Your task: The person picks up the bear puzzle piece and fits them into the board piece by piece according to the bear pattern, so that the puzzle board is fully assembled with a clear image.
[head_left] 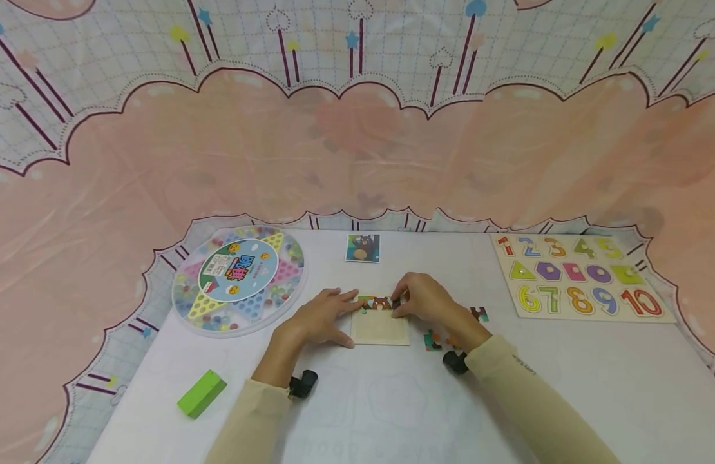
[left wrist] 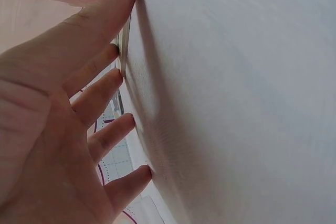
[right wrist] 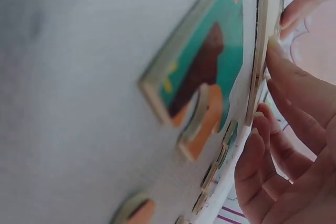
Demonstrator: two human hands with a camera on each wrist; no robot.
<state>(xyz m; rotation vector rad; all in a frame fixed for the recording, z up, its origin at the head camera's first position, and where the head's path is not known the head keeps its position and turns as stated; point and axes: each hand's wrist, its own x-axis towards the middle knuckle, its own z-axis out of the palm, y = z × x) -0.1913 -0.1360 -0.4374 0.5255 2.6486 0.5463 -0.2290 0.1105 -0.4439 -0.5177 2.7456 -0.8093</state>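
Note:
A small wooden puzzle board (head_left: 381,331) lies before me in the head view, with bear-picture pieces (head_left: 381,303) along its top row. My left hand (head_left: 319,318) rests at the board's left side, fingers spread and fairly straight, thumb by the lower left corner. At the top right corner, my right hand (head_left: 428,300) pinches a dark puzzle piece (head_left: 396,303) between thumb and index finger. Loose puzzle pieces (head_left: 432,340) lie right of the board, partly hidden under the right wrist. The right wrist view shows a green and brown piece (right wrist: 231,40) close up.
Behind the board lies a bear picture card (head_left: 362,248). A round Chinese checkers set (head_left: 288,309) is at the left, and a green block (head_left: 201,394) nearer the front. A number and shape board (head_left: 583,277) lies at the right. A patterned cloth hangs behind the white table.

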